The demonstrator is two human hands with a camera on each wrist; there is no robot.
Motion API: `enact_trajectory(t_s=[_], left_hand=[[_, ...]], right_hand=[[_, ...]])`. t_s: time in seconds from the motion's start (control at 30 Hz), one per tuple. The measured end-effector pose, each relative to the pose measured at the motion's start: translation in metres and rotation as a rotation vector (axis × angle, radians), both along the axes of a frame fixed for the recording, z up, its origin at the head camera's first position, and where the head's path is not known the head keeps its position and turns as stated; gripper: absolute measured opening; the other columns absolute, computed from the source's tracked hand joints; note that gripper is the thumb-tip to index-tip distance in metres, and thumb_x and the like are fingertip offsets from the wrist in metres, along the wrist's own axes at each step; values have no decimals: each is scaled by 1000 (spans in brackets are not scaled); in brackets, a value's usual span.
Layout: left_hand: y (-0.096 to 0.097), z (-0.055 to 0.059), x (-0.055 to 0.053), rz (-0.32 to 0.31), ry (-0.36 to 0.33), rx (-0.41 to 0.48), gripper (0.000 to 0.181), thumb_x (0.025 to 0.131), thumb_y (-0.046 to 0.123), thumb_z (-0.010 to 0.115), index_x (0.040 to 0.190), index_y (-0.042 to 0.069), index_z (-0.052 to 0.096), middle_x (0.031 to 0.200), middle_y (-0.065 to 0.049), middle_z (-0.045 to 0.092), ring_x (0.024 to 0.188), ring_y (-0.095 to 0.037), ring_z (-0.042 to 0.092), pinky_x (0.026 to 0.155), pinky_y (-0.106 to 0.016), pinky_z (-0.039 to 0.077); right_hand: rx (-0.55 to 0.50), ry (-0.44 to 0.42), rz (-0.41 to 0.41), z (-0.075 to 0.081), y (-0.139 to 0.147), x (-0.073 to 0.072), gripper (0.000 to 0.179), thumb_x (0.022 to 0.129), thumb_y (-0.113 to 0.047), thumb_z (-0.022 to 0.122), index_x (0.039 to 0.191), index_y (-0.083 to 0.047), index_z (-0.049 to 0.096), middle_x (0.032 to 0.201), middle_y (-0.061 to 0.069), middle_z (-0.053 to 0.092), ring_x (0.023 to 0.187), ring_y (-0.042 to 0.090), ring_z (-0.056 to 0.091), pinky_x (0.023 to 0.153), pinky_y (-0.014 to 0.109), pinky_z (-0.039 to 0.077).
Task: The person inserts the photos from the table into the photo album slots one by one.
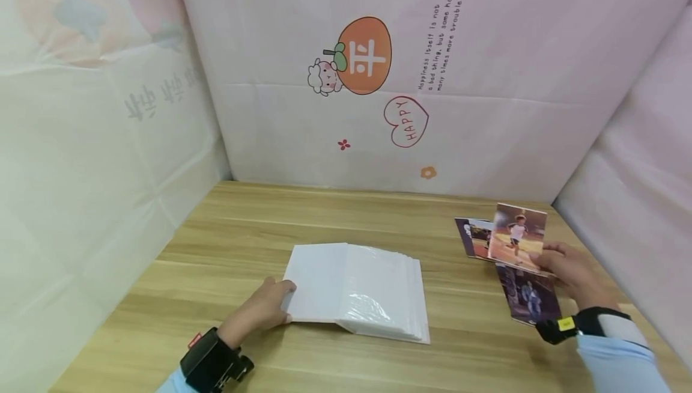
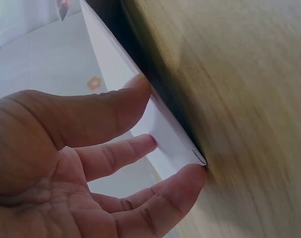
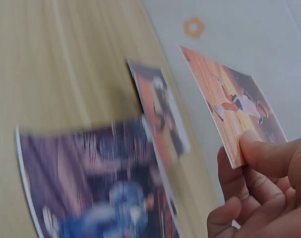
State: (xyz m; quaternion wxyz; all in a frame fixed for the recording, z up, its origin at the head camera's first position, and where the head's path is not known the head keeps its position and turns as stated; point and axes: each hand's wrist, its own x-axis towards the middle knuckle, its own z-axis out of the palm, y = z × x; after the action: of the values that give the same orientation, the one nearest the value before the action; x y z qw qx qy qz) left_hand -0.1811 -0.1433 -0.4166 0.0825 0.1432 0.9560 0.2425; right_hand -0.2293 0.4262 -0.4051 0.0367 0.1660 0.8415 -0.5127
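A photo album (image 1: 316,285) lies open on the table, a plain white inner cover on its left and clear plastic sleeves (image 1: 378,297) on its right. At the album's lower left corner, my left hand (image 1: 262,306) holds the cover; in the left wrist view the thumb (image 2: 125,101) and fingers touch its edges. My right hand (image 1: 575,276) pinches a photo (image 1: 518,237) of a running child between thumb and fingers, raised above other photos. Beneath it lie a photo of a figure in blue (image 1: 530,297) and partly covered photos (image 1: 478,237) at the back.
The wooden table (image 1: 243,219) is bordered by a printed white cloth (image 1: 270,128) behind and by cloth walls at left and right. Both wrists wear black straps, the left one with a camera (image 1: 213,360).
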Motion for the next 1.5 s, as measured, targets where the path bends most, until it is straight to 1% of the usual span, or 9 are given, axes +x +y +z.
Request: enact_trajectory(t_s=[0.17,0.3,0.43,0.6,0.77,0.93,1.1,1.27,1.5], left_hand=[[1,0,0,-6,2,0,50,69,1,77,114,-5,57,99,-20,48,85,-26,48,77,-44,44],[1,-2,-1,-3,1,-3,49,69,2,77,114,-4,57,99,-19,48,84,-26,48,77,-44,44],[1,-4,-2,2,-1,-10,50,69,2,77,114,-3,57,99,-19,48,85,-27,49,77,-44,44],[1,-4,-3,5,-2,-20,50,70,2,77,115,-3,57,100,-20,48,85,-27,49,78,-45,44],[2,-2,-3,-1,2,-16,50,69,2,77,114,-4,57,101,-21,49,87,-29,50,79,-46,44],[1,-2,-2,-16,15,-13,50,69,2,78,114,-6,57,99,-21,49,87,-28,49,79,-46,44],[-1,-5,-1,-6,18,-16,50,70,2,78,115,-4,57,96,-17,48,82,-24,48,76,-42,44],[-2,-6,0,7,23,-15,50,70,3,77,116,-4,57,96,-16,48,80,-24,47,73,-40,44],[0,-5,-1,12,12,-10,50,71,3,77,116,-3,57,96,-16,48,80,-23,47,72,-39,44]], right_hand=[[-38,48,13,8,-35,-9,55,89,-28,61,127,2,33,85,0,54,74,14,52,65,36,46],[-58,99,69,14,-60,-13,41,91,-22,58,119,1,37,82,-1,55,73,13,53,64,33,47],[-118,136,138,16,-81,-16,28,91,-14,57,107,1,38,83,0,54,72,11,53,64,31,48],[-168,154,198,14,-99,-21,19,92,-11,55,96,-2,39,82,0,54,71,10,54,65,29,49],[-233,153,222,7,-109,-24,13,93,-9,52,91,-3,41,83,-1,56,71,11,56,70,33,51],[-367,130,197,0,-120,-29,11,95,-10,50,94,-2,44,85,1,55,72,13,57,72,35,51],[-466,120,141,-6,-138,-36,7,94,-10,53,92,-5,48,83,2,55,70,13,56,67,31,51],[-567,147,86,-13,-157,-44,7,94,-4,52,88,-6,49,78,2,54,66,13,52,62,29,48],[-461,162,67,-23,-180,-55,4,93,-10,56,90,-10,53,83,-1,57,76,14,55,67,31,45]])
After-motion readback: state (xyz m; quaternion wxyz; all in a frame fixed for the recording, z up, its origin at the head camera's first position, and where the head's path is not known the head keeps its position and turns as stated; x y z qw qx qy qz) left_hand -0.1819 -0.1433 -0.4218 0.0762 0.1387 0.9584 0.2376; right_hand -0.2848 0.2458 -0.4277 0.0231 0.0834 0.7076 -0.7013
